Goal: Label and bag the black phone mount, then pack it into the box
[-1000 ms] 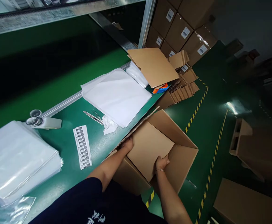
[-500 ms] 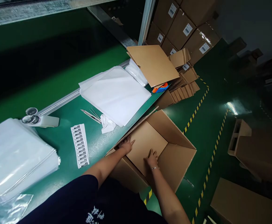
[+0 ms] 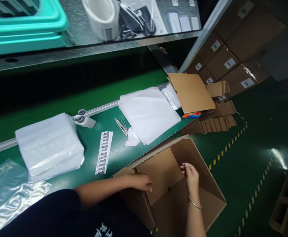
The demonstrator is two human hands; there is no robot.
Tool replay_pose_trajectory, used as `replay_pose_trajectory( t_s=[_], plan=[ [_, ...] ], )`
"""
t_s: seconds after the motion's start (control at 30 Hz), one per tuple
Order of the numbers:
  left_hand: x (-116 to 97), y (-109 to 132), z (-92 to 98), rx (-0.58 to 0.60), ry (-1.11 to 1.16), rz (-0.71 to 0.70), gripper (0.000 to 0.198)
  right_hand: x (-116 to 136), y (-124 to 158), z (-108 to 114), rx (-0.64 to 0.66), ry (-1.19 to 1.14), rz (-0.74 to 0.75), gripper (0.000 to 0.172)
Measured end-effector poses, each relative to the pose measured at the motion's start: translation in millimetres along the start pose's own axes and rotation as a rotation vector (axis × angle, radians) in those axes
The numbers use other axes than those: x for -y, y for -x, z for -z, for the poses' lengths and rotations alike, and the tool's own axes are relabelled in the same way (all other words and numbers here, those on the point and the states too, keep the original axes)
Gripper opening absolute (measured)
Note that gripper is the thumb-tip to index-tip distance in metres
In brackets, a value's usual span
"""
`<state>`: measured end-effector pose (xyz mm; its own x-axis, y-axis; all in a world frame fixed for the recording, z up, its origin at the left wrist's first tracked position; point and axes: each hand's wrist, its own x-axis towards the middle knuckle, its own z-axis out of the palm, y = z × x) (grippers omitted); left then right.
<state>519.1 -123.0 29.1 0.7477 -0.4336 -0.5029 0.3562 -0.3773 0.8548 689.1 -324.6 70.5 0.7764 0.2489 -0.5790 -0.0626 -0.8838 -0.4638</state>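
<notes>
A large open cardboard box stands below the table's front edge, its top flaps raised and its brown bottom showing. My left hand hangs over its left side, fingers loosely bent and holding nothing that I can see. Over the right part of the box is my right hand, lifted off the bottom panel, its fingers half curled and slightly apart. A bracelet circles the right wrist. Close to the box, on the table, lie a crumpled white paper and a strip of printed labels.
On the green table lie white sheets, a stack of plastic bags, a white bottle and a cutter knife. A flat cardboard piece overhangs the corner. Stacked cartons stand behind. A metal shelf crosses above.
Both hands have come up from the box's bottom panel. My right hand has moved toward the far right wall. The view has tilted up, bringing in the shelf with its turquoise trays and tape roll.
</notes>
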Motion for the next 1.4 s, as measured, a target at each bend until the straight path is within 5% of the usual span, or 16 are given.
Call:
replay_pose_trajectory(
  t_s=[0.07,0.13,0.23,0.33,0.4,0.5,0.67,0.9,1.13,1.4],
  plan=[
    [-13,34,7.2,0.024,0.132,-0.105,0.021,56,-4,22,-0.045,-0.064,0.298,0.052],
    [-21,63,21.1,-0.083,0.339,-0.143,0.025,121,-21,13,0.098,0.172,0.68,0.037],
    [-24,96,48.7,-0.148,0.611,-0.123,0.033,200,-65,-47,0.296,0.635,0.866,0.027],
    [-15,117,69.9,-0.002,0.708,-0.192,0.03,235,-111,-112,0.387,0.849,0.899,0.024],
    [-3,121,76.7,-0.086,0.781,-0.199,0.033,240,-133,-138,0.42,0.95,0.923,0.024],
    [21,110,80.3,-0.368,0.855,-0.094,0.038,237,-150,-150,0.461,1.049,0.959,0.023],
    [53,74,88.6,-0.643,0.899,-0.006,0.033,235,-159,-142,0.476,1.086,1.01,0.021],
    [72,25,116.5,-1.006,0.845,0.095,0.015,231,-168,-119,0.452,0.883,1.027,0.022],
    [80,-27,138.0,-1.064,0.724,0.149,0.015,228,-175,-104,0.509,0.631,0.982,0.019],
    [65,-50,157.3,-1.081,0.568,0.183,0.025,223,-177,-98,0.537,0.456,0.947,0.02]
  ],
)
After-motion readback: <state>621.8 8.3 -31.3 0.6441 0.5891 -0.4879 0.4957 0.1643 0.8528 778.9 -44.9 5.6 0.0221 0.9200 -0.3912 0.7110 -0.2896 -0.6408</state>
